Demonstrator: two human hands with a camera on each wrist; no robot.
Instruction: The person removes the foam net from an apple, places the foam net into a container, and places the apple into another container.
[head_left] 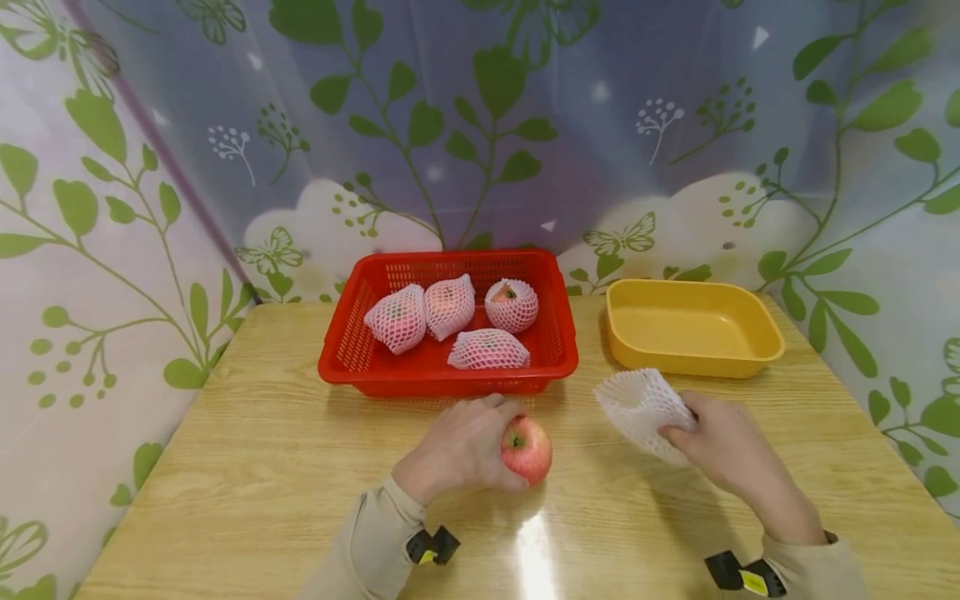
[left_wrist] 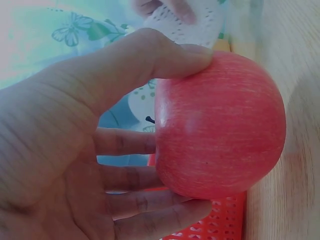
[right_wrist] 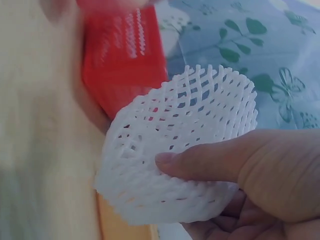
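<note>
My left hand [head_left: 467, 446] grips a red apple [head_left: 527, 451] from its left side, close over the table in front of the red basket. In the left wrist view the thumb lies across the top of the apple [left_wrist: 222, 125] and the fingers curl under it, with the stem toward the palm. My right hand [head_left: 731, 450] pinches a white foam net sleeve [head_left: 643, 412] between thumb and fingers, to the right of the apple. The right wrist view shows the net sleeve [right_wrist: 175, 145] with nothing inside it and its mouth spread wide.
A red plastic basket [head_left: 450, 387] stands at the back middle, holding several apples in foam nets [head_left: 450, 307]. Right of it sits a yellow tray [head_left: 693, 364]. The wooden table [head_left: 285, 467] ends at a patterned curtain [head_left: 450, 108] behind and on both sides.
</note>
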